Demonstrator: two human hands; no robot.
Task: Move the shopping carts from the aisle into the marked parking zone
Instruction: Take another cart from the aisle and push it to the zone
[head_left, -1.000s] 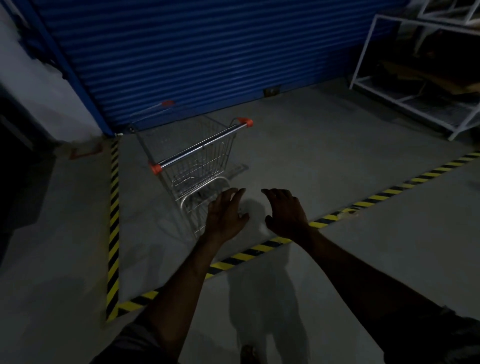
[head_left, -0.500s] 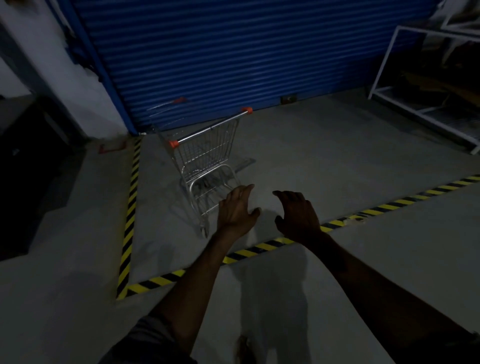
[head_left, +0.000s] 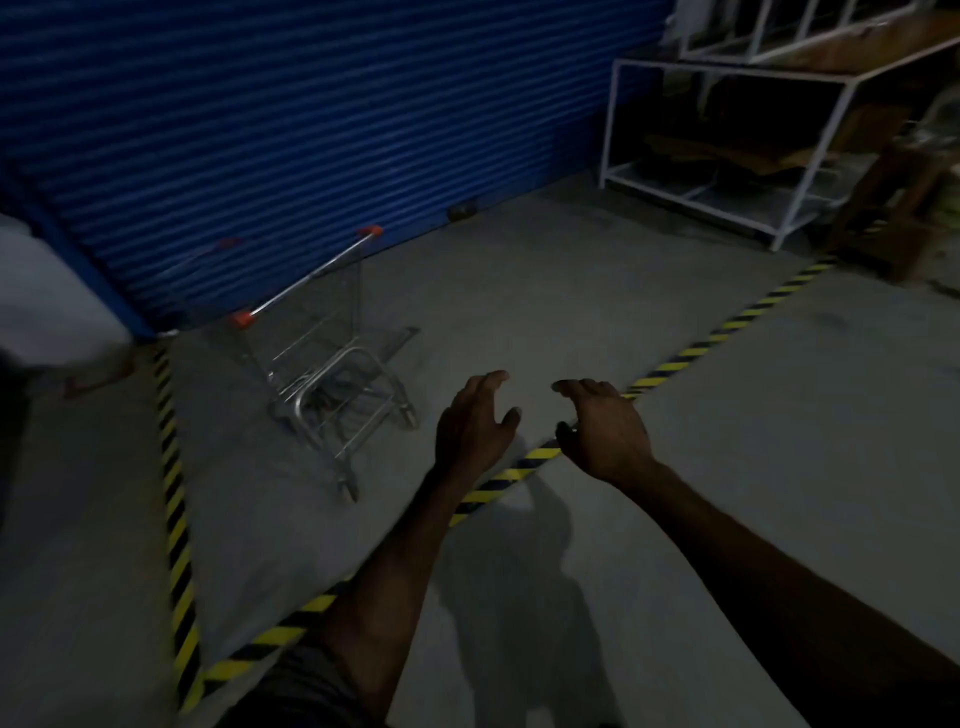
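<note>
Wire-mesh shopping cart (head_left: 332, 374) inside striped tape (head_left: 174, 525); left hand (head_left: 475, 423) and right hand (head_left: 608, 434) empty, fingers (head_left: 488, 379) loosely spread

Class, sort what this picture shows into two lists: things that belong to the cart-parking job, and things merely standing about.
Job in hand:
shopping cart, inside the striped floor tape; left hand and right hand, both holding nothing.

Standing about:
white metal rack; blue roller shutter; small dark object at the shutter's foot.
</note>
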